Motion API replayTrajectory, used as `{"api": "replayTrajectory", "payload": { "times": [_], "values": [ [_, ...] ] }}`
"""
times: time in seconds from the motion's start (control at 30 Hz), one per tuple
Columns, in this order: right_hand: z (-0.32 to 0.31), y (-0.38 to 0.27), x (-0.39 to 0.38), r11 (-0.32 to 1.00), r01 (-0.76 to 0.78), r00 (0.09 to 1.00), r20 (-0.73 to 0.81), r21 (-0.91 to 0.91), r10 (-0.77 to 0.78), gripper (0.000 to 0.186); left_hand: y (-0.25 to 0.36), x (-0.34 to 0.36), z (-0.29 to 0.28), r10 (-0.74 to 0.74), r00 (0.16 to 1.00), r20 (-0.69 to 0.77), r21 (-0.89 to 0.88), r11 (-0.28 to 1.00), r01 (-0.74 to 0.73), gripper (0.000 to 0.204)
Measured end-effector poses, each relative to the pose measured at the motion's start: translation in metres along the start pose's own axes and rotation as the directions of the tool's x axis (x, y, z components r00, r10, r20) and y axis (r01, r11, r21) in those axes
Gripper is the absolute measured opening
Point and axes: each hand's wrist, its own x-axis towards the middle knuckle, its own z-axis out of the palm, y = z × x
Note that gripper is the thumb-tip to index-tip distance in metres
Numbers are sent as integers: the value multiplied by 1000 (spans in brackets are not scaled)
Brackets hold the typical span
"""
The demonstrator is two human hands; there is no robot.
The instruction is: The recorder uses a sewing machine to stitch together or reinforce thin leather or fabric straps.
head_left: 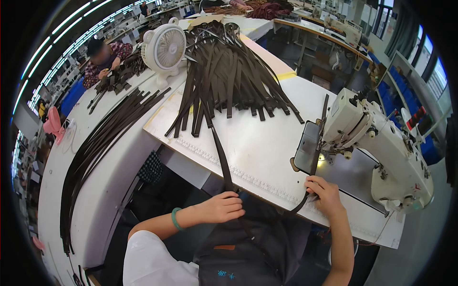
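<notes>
My left hand [222, 207] is closed around a dark brown strap [222, 159] at the table's front edge. That strap runs up to a large heap of similar straps [229, 71] in the middle of the table. My right hand [327, 195] pinches another dark strap [315, 159], just in front of the sewing machine [350, 119]. This second strap passes upward beside the machine's head, and its lower end curves down over the table edge. Next to it lies a smartphone [306, 145], partly behind the strap. The needle area is partly hidden by the machine head.
A printed ruler strip [248, 180] follows the table's front edge. A white fan [164, 47] stands left of the heap. More long straps [102, 136] lie on the left table, with a pink fan [55, 125] beyond. Farther back, a person [102, 62] handles dark pieces.
</notes>
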Motion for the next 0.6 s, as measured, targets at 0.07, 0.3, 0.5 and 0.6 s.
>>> {"api": "replayTrajectory", "payload": {
  "times": [0.07, 0.3, 0.5, 0.6],
  "values": [
    [0, 1, -2, 1000, 2, 1000, -6, -2, -2, 37, -1, -17, 2, -88, 995, -39, 79, 993, 91, 15],
    [1, -2, 1, 1000, 22, 999, -32, -9, -23, 36, 80, -117, 74, -906, 345, 243, -175, 309, 935, 13],
    [0, 1, -1, 1000, 11, 1000, -29, -27, -11, 37, 96, -98, 63, -871, -71, 485, -698, -435, 568, 29],
    [0, 3, -2, 1000, 3, 1000, -27, -31, -4, 36, 63, -63, 26, -688, 671, 276, -776, 252, 578, 45]
  ]
}}
